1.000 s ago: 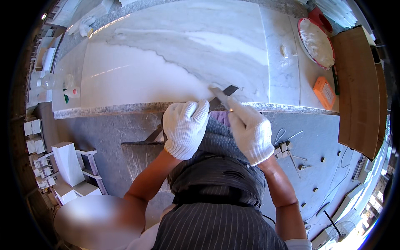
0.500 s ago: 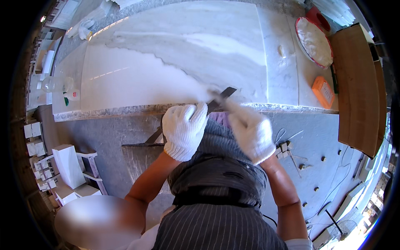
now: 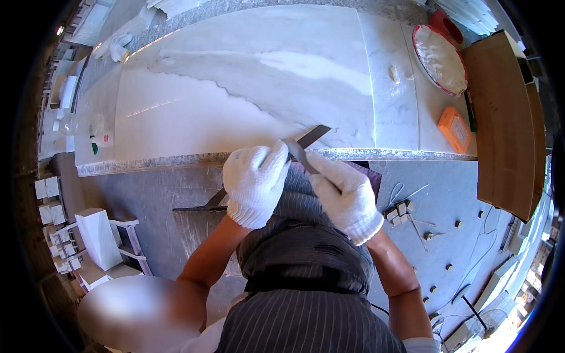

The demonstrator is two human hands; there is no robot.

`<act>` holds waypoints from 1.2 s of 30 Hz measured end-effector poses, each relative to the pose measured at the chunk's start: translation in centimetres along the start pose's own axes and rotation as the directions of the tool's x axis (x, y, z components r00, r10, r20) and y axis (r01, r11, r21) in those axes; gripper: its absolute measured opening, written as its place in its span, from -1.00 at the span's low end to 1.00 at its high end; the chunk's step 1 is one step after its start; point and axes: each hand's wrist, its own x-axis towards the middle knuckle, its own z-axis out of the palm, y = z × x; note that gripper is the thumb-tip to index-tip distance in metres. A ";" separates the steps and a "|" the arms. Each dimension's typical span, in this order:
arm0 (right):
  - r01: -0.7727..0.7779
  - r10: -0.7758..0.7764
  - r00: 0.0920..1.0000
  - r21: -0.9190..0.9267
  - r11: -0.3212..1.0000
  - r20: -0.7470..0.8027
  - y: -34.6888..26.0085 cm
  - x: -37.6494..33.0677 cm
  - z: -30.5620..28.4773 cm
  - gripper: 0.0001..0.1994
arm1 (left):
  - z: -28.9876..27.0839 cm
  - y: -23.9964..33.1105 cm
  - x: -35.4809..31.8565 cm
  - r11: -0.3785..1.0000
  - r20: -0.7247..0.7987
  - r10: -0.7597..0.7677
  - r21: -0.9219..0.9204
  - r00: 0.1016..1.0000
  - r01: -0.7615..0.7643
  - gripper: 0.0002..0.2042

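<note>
— Gloves (image 3: 248, 214) are worn on both hands; what is held by the left hand (image 3: 257, 179)?
— A dark flat bar (image 3: 316, 135) is gripped there, with the fingers curled closed around its near part. Its far end is slanted out over the near edge of the marble-topped surface (image 3: 182, 120); whether it is rested there cannot be told.
— And by the right hand (image 3: 347, 197)?
— A grey flat blade (image 3: 300, 155) is clasped in bent, pressed-together fingers and is crossed over the bar, just beside the left hand. Whether the two are touching cannot be told.
— What is carried by the surface?
— Toward the right edge, an orange box (image 3: 454, 130) is set, with a red-rimmed basin (image 3: 438, 59) of pale contents farther back. Near the far left corner, a crumpled white glove (image 3: 120, 46) is seen.
</note>
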 end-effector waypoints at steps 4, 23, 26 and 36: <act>-0.492 0.546 0.837 0.484 0.724 0.033 -2.4 0.6 -2.2 -0.50 | -0.2 -0.9 0.6 0.919 -0.155 -0.303 -0.310 0.940 0.245 -0.71; -0.260 0.348 0.928 0.434 0.862 -0.135 -2.1 0.5 -3.3 -0.34 | 0.2 0.0 4.5 0.987 0.139 0.098 0.116 0.985 -0.115 -0.79; -0.286 0.352 0.929 0.379 0.880 -0.114 -2.1 0.1 -4.3 -0.34 | 0.1 -0.5 7.9 0.997 0.081 0.074 -0.035 0.994 -0.072 -0.79; -0.347 0.465 0.879 0.528 0.775 -0.103 -0.7 -3.0 -6.9 -0.33 | 4.1 7.2 23.4 0.905 0.126 0.421 -0.125 0.898 -0.406 -0.80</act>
